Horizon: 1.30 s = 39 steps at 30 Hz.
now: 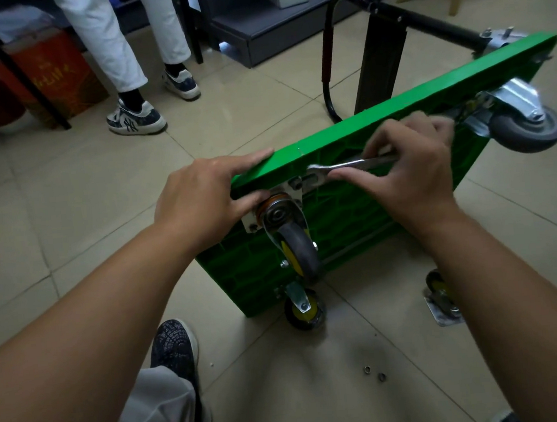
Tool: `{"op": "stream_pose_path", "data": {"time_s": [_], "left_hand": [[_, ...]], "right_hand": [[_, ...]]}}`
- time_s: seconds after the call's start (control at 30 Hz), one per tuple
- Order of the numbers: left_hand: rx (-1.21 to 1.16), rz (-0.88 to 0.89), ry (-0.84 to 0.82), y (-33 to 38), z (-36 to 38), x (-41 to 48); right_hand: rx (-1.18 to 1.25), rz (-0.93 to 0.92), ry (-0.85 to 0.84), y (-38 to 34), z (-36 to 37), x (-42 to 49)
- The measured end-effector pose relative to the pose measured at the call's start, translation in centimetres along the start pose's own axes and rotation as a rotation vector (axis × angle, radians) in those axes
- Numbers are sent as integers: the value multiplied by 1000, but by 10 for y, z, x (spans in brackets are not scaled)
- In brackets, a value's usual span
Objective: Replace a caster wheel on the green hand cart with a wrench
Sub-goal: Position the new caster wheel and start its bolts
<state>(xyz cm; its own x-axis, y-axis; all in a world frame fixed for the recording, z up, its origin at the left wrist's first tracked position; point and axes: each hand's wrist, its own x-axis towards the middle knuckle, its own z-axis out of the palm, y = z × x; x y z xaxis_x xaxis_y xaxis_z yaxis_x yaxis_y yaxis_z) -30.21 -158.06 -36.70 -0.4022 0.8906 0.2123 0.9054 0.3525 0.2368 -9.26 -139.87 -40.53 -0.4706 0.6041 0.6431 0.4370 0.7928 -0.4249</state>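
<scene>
Watching this through the head cam. The green cart (355, 224) is tipped up on one long edge on the tiled floor (84, 201), with the ribbed underside facing me and the black handle (331, 54) sticking out behind it.

My left hand (208, 196) lies over the top edge near the corner. The fingers are straight along the rim and the thumb is down against the underside, right beside the mounting plate (295, 192). It's gripping nothing, just pressing.

My right hand (408, 169) pinches the wrench (350, 165) by its shaft, thumb and forefinger curled on it. The wrench lies nearly level across the underside, with its open end at the bolt on the plate's upper corner (can't tell if it's actually seated on the bolt head, too small).

Below the plate hangs the caster wheel (297, 246), grey tyre with a yellow hub, in a steel fork. A second small caster (304, 309) sits at the bottom corner near the floor, and a bigger grey caster (525, 125) sticks out at the far upper corner.

A loose caster (441, 301) with its own plate lies on the floor just right of the cart. Two small metal rings (373, 372) sit on the tiles nearer me. Someone in white trousers and sneakers (136, 117) stands at upper left by a red box (50, 79).
</scene>
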Motion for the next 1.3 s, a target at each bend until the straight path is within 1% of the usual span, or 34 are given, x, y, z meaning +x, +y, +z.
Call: {"op": "stream_pose_path", "data": {"time_s": [0.07,0.13,0.17,0.2,0.23,0.3,0.37,0.47,0.57,0.7,0.77,0.87,1.07,1.13,1.3], "left_hand": [[9,5,1,-1,0,0],[12,9,4,-1,1,0],[8,10,7,-1,1,0],[4,11,11,0,1,-1],[2,13,15,1,0,-1],[1,16,23,3,0,-2],[3,20,27,3,1,-1],[7,17,24,2,2,-2],[3,21,30,0,3,-2],[-5,31,44,0,3,-3],[-11,25,53,0,4,-4],[-18,20,53,0,4,-4],[-20,34,49,-3,4,-4],[-19,36,50,-4,4,-4],[-14,45,45,-4,3,-3]], "right_hand": [[295,365,59,5,8,-26],[602,746,184,6,24,-61],[666,920,216,9,34,-82],[685,1073,200,14,42,-105],[676,1183,147,18,49,-129],[600,1294,2,35,63,-172],[470,1310,-159,55,75,-203],[311,1228,-388,76,88,-225],[177,1134,-504,85,97,-234],[71,1148,-602,95,112,-252],[63,1173,-637,100,119,-264],[65,1200,-640,108,128,-282],[223,1372,-633,117,139,-299],[209,1347,-623,121,138,-300],[76,1168,-693,122,135,-303]]}}
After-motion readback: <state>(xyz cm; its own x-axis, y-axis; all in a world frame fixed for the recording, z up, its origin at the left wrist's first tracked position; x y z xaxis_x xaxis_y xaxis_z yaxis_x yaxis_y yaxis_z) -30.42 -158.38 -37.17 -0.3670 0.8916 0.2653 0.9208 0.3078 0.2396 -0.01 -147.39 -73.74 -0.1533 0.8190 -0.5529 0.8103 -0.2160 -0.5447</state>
